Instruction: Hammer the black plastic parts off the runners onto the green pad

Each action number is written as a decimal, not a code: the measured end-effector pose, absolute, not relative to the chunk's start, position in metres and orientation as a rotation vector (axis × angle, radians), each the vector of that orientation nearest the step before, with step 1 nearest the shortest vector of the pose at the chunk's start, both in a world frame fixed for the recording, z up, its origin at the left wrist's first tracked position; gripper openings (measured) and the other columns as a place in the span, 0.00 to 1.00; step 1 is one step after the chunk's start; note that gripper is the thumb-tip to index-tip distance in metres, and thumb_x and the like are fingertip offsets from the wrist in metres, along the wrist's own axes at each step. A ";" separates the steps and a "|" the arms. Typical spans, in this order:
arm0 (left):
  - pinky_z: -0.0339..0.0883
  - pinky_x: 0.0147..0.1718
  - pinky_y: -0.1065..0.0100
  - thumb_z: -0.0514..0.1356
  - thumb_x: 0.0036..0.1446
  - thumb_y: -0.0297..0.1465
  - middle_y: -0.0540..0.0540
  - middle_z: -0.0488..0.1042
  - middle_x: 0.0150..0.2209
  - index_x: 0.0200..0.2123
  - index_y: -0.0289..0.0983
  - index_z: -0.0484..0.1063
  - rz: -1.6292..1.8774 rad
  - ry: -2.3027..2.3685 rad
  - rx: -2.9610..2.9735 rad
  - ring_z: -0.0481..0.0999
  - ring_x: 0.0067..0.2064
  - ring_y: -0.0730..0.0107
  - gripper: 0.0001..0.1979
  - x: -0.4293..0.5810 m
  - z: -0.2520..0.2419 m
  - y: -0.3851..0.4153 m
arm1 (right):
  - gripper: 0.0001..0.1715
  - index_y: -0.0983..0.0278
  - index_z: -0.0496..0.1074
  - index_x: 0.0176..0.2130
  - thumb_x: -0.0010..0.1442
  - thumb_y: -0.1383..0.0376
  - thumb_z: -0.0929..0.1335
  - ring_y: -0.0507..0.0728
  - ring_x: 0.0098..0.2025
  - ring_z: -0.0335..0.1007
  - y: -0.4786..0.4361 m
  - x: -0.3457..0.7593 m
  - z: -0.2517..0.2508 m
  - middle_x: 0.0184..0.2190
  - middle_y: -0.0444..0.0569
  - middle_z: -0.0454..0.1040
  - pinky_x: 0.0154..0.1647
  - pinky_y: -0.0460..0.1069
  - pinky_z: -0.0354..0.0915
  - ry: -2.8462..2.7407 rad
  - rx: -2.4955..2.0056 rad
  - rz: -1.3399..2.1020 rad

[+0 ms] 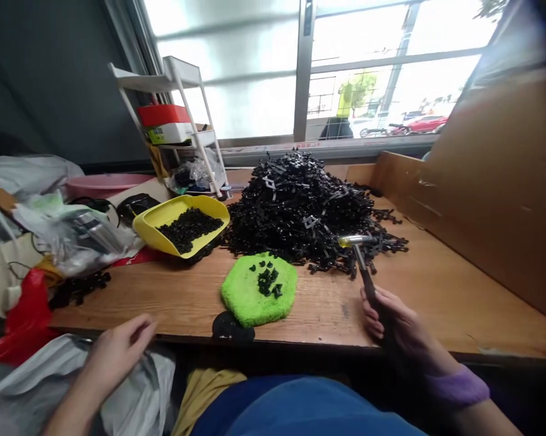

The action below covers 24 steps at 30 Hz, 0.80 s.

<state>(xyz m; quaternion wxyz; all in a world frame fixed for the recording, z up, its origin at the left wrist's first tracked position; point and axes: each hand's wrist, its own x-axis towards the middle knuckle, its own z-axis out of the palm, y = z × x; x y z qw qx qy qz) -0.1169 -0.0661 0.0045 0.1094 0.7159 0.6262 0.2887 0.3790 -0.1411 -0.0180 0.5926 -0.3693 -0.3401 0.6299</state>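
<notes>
My right hand (393,315) is wrapped round the dark handle of a small hammer (362,263), its yellow-tipped head raised at the right front of the black heap. Near the table's front edge at the left, my left hand (126,342) hovers over a grey-white plastic bag, fingers curled together; whatever they hold, if anything, is hidden. Between the hands lies a bright green fuzzy pad (240,297) bearing several small black parts (267,281). Behind it rises a large heap of black plastic pieces (300,206). A yellow scoop-shaped tray (152,233) with many small black parts stands left of the heap.
A white shelf rack (204,142) stands at the back left. Plastic bags, a steel cup (95,230) and a red bag (29,315) crowd the left side. A large cardboard sheet (495,181) borders the right. A round black object (231,328) sits at the front edge.
</notes>
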 end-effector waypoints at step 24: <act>0.44 0.59 0.53 0.53 0.55 0.43 0.37 0.47 0.64 0.62 0.36 0.48 0.711 1.357 2.567 0.47 0.64 0.59 0.35 0.039 -0.019 -0.039 | 0.13 0.63 0.60 0.37 0.58 0.57 0.65 0.49 0.16 0.53 -0.145 0.386 -0.019 0.21 0.40 0.59 0.15 0.43 0.53 -0.836 -0.761 1.449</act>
